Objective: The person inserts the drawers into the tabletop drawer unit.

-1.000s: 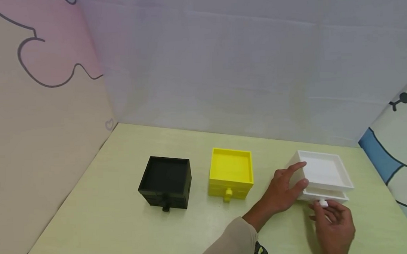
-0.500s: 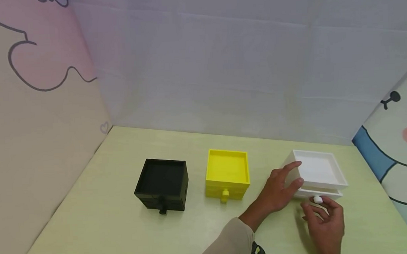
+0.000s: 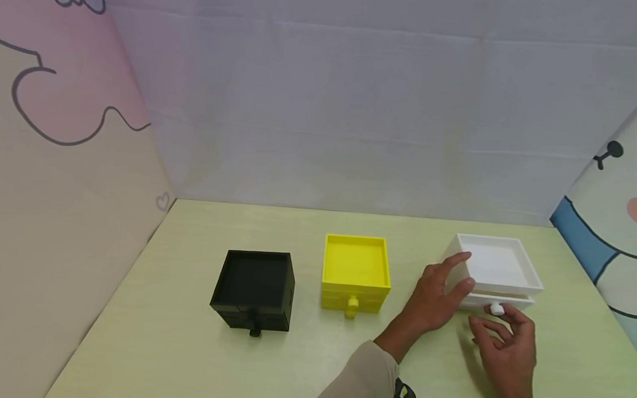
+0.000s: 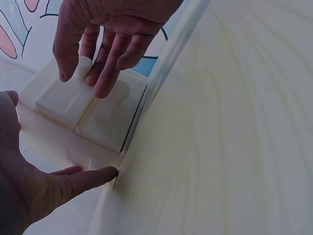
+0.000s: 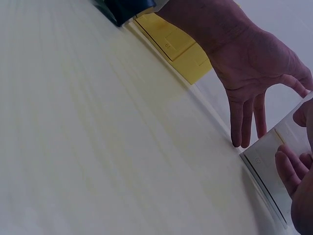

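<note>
A white two-drawer box [image 3: 500, 263] stands at the right of the table, its upper drawer [image 3: 475, 300] out by a narrow gap. My left hand [image 3: 432, 297] rests against its left side with fingers spread, the index tip by the top rim and the thumb by the front corner. At the drawer's front is my right hand [image 3: 510, 347]. Its index finger touches beside the white knob [image 3: 496, 309], partly hidden behind it, while the thumb stands apart. In the left wrist view the lower drawer front [image 4: 105, 122] sits flush below. The drawer's inside is hidden.
A yellow drawer box [image 3: 354, 262] stands mid-table, left of my left hand. Farther left is a black drawer box [image 3: 255, 277]. A printed left wall [image 3: 77, 231], a pale back sheet [image 3: 315, 105] and a printed right wall [image 3: 624, 212] bound the table.
The white drawer has slid inward, so its gap is narrower. My right hand moved with it, and its thumb came away from the knob. The left hand stays on the box.
</note>
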Motion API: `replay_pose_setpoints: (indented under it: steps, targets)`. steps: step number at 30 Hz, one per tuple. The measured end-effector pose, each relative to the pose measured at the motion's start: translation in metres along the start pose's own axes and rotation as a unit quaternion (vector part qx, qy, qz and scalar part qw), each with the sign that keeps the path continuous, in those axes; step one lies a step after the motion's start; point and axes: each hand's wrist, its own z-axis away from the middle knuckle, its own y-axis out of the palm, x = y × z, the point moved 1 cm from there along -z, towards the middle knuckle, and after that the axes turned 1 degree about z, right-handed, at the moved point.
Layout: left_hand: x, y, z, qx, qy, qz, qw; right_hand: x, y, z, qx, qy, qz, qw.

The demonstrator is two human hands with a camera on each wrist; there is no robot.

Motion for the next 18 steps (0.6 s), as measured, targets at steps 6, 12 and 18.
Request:
replay_pose_setpoints:
  steps: [6, 12, 18]
  targets:
    - [-0.0018, 0.0003, 0.0, 0.0, 0.004, -0.006, 1.0, -0.0002, -0.0017, -0.0001, 0.004, -0.004, 0.004, 1.0]
    - [-0.0019, -0.0001, 0.0009, -0.001, 0.002, -0.009, 1.0, 0.0001, -0.0017, 0.0004, 0.006, 0.001, 0.017, 1.0]
    - [-0.0012, -0.0006, 0.0009, 0.001, 0.003, -0.011, 0.9999, -0.0004, -0.0008, 0.0002, 0.013, -0.002, 0.025, 1.0]
